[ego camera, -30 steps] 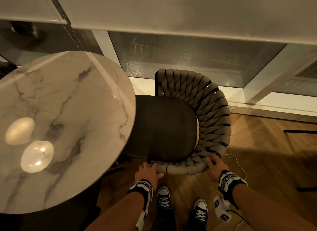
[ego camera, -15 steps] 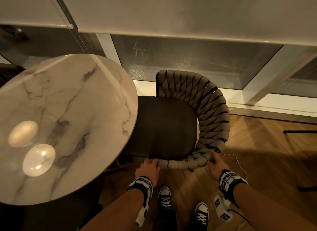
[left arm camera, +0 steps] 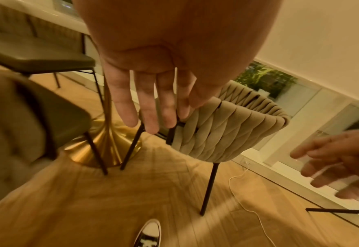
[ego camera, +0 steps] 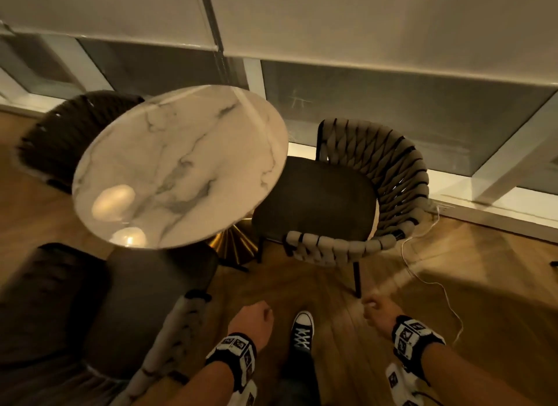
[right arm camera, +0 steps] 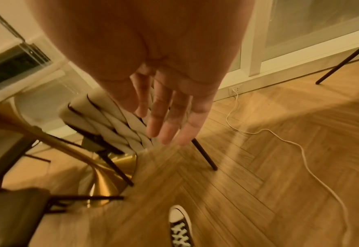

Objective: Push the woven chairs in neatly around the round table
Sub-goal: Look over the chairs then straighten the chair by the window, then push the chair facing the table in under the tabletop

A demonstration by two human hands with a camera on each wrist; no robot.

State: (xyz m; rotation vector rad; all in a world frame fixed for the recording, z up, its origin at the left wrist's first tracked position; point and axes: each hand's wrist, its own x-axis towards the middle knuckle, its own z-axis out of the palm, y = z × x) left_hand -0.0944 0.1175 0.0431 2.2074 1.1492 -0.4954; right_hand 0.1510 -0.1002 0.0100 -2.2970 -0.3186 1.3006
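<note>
A round marble table (ego camera: 181,164) on a gold pedestal base (left arm camera: 104,147) stands left of centre. A beige woven chair (ego camera: 392,176) with a dark seat sits at its right side, seat front under the table edge. A second woven chair (ego camera: 169,333) is at the lower left, a third dark one (ego camera: 69,134) behind the table. My left hand (ego camera: 253,318) and right hand (ego camera: 374,312) hang in the air above the floor, clear of the beige chair. Both wrist views show the fingers (left arm camera: 151,107) (right arm camera: 166,120) straight and relaxed, holding nothing.
A white cable (ego camera: 434,285) trails over the wooden floor from a wall socket (right arm camera: 234,89) to the right of the chair. My shoe (ego camera: 302,330) stands between the hands. Windows with lowered blinds (ego camera: 362,28) run along the far side. A thin dark leg (right arm camera: 343,61) shows at the right.
Both hands have let go of the beige chair's woven back and pulled away from it. The view has stepped back and swung left, bringing two more chairs into sight.
</note>
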